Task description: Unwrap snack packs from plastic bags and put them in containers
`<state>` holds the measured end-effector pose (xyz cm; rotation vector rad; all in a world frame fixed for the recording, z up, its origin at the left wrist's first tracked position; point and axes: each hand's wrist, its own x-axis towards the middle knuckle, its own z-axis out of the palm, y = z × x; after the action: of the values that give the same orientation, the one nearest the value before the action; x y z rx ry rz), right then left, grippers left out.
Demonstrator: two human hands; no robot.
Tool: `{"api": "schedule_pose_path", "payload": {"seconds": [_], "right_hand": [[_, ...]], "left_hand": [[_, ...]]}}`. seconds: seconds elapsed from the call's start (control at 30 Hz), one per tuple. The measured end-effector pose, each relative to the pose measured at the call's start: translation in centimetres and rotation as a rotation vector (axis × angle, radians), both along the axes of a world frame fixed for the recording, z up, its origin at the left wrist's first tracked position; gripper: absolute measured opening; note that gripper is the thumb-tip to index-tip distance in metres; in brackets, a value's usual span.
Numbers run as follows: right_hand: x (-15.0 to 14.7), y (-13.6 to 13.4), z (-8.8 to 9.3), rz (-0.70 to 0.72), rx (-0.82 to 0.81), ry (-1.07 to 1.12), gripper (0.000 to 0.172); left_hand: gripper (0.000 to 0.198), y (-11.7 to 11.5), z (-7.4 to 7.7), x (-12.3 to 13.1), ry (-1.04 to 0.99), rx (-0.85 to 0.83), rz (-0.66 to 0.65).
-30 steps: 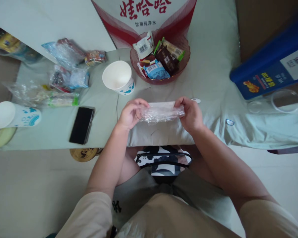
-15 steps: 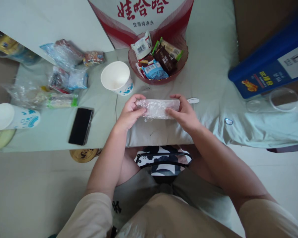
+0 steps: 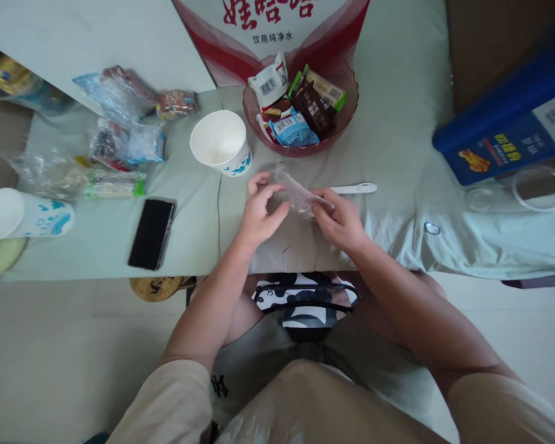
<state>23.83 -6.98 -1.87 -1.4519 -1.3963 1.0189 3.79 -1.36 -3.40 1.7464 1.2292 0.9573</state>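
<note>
A clear, crinkly plastic bag (image 3: pixel 300 196), folded into a strip, slants over the cloth in front of me. My right hand (image 3: pixel 341 221) pinches its right end between thumb and fingers. By the bag's far left end, my left hand (image 3: pixel 260 213) has its thumb and fingers apart and curved; whether a fingertip brushes the plastic is unclear. Beyond my right fingers lies a white plastic utensil (image 3: pixel 359 188), its left end partly hidden behind the bag and hand. A white paper cup (image 3: pixel 234 161) with blue print stands past my left hand.
A pink glass bowl (image 3: pixel 305 150) of wrapped snacks sits behind, against a red and white carton (image 3: pixel 277 40). At left are a phone (image 3: pixel 152 234), a tipped paper cup (image 3: pixel 50 214) and snack packets (image 3: pixel 120 98). A blue box (image 3: pixel 494 139) and a clear cup (image 3: pixel 520 190) are at right.
My left hand has let go of the bag's left end and opened. The bag has tilted from level to slanting, held by my right hand, and more of the white utensil shows.
</note>
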Motion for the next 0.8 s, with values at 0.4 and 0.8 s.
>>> {"api": "schedule_pose_path", "payload": {"seconds": [0.4, 0.8], "right_hand": [[-0.4, -0.4, 0.0, 0.106, 0.041, 0.062, 0.027], [-0.4, 0.0, -0.3, 0.116, -0.046, 0.144, 0.029]], "left_hand": [[0.06, -0.4, -0.3, -0.7, -0.292, -0.241, -0.171], [0.057, -0.4, 1.1, -0.1, -0.222, -0.351, -0.366]]}}
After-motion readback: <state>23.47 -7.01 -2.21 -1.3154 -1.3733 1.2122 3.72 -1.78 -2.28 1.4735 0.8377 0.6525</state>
